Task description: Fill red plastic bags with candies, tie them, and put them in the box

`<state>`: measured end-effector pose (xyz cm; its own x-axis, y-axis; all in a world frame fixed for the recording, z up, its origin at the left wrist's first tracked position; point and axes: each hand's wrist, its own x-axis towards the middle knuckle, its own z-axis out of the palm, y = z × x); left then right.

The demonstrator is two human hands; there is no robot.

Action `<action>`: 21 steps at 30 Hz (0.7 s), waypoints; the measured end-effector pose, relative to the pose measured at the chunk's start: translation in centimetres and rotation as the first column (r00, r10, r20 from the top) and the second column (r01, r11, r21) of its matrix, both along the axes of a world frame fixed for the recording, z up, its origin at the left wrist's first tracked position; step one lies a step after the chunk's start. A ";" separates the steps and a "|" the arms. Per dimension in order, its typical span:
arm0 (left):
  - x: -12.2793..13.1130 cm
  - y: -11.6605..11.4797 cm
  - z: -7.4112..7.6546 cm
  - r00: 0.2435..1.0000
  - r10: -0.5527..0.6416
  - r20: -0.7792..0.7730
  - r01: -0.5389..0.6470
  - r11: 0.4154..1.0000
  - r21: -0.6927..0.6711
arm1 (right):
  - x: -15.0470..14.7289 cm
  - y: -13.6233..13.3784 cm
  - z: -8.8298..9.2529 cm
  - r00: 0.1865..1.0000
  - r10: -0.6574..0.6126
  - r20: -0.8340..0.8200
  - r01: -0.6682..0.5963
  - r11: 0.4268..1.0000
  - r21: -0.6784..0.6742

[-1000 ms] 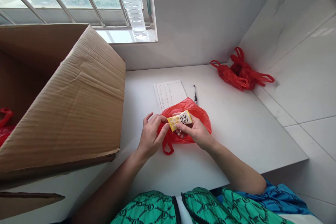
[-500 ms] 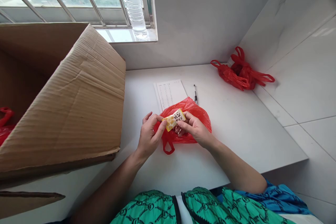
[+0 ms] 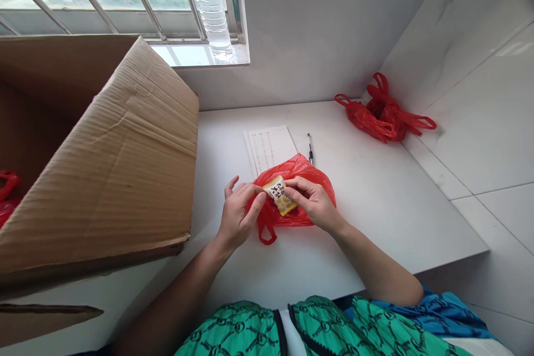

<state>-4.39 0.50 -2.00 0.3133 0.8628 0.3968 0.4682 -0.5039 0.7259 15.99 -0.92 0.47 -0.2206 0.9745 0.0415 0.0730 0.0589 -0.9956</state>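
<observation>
Between my two hands is a small yellow-and-white packet [image 3: 278, 194] with dark printed characters, held above a red plastic bag [image 3: 319, 183]. My left hand [image 3: 240, 208] pinches its upper left corner between thumb and forefinger, the other fingers partly curled. My right hand [image 3: 312, 203] grips its right edge with thumb and fingertips. The bag lies spread on the white table [image 3: 233, 283], one handle loop hanging toward me. What the bag holds is hidden under the packet and my hands.
A large open cardboard box [image 3: 125, 156] fills the left side. Behind the bag lie a printed sheet [image 3: 271, 147] and a pen [image 3: 310, 147]. Knotted red bags [image 3: 387, 114] sit in the far right corner. On the windowsill stands a clear bottle [image 3: 212, 16].
The packet has turned between my fingers: its characters now face the left side and the yellow patterned end points down toward the bag. Both hands have stayed nearly in place.
</observation>
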 end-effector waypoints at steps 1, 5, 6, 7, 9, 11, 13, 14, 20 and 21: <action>0.0 0.1 -0.1 1.000 0.017 0.018 -0.017 1.000 -0.012 | 0.0 0.0 0.0 0.999 0.015 0.051 -0.017 0.999 0.038; 0.0 0.1 -0.1 1.000 0.019 0.009 -0.019 1.000 -0.011 | 0.5 0.0 0.1 0.977 0.033 0.209 -0.066 0.986 0.153; 0.0 0.1 0.0 1.000 0.018 -0.007 -0.018 1.000 0.004 | 0.7 0.0 0.2 0.968 0.021 0.248 -0.068 0.981 0.181; -0.1 0.2 0.0 0.999 0.023 -0.025 -0.023 0.999 0.025 | 1.1 0.0 0.3 0.954 0.005 0.298 -0.071 0.974 0.214; -0.3 0.3 0.2 0.996 0.050 -0.067 -0.045 0.996 0.076 | 1.9 0.0 0.4 0.899 -0.051 0.435 -0.084 0.955 0.285; -0.5 0.5 0.4 0.991 0.085 -0.105 -0.071 0.989 0.129 | 2.9 0.1 0.6 0.798 -0.152 0.583 -0.088 0.928 0.363; -0.7 0.6 0.7 0.986 0.100 -0.133 -0.075 0.981 0.179 | 3.7 0.2 0.6 0.681 -0.264 0.683 -0.083 0.899 0.430; -0.8 0.6 0.8 0.985 0.096 -0.145 -0.065 0.977 0.202 | 3.9 0.3 0.6 0.627 -0.307 0.716 -0.082 0.888 0.453; -2.2 -1.1 0.8 0.939 -0.063 -0.337 0.171 0.938 0.300 | 4.1 0.1 0.4 0.241 -0.392 0.888 -0.098 0.900 0.424; -2.5 -1.6 0.5 0.915 -0.092 -0.393 0.221 0.928 0.299 | 4.1 0.1 0.5 0.185 -0.379 0.907 -0.091 0.912 0.400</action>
<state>-6.91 -1.06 -1.54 0.6117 0.6290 0.4798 0.5619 -0.7724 0.2961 20.04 -0.84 0.97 -0.1700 0.9659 0.1954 0.9823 0.1819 -0.0443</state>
